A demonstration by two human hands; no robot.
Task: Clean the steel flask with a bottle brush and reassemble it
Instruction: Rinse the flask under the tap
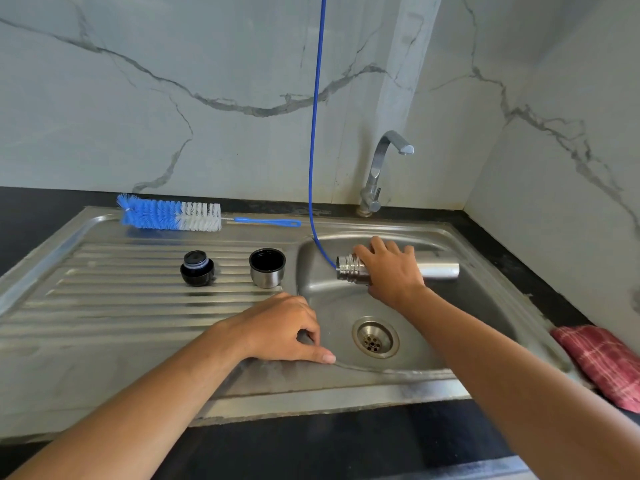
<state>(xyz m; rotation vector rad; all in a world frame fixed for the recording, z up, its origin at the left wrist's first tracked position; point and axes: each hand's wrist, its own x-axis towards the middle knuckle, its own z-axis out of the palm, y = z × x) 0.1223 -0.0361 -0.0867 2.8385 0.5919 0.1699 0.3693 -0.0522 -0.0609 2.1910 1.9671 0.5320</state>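
Observation:
The steel flask (440, 270) lies on its side in the sink basin (332, 306), its threaded mouth pointing left. My right hand (389, 268) grips it around the neck end. My left hand (284, 329) rests on the sink's front left edge with fingers loosely curled and holds nothing. On the ribbed drainboard (104, 292) stand the black stopper (196, 268) and the steel cup lid (267, 267), its open side up. The blue and white bottle brush (169, 216) lies along the back of the drainboard.
A thin blue hose (313, 133) hangs from above and ends at the flask's mouth. The steel tap (377, 168) stands behind the basin. The drain (375, 337) is in the basin's middle. A red cloth (604, 362) lies on the black counter at right.

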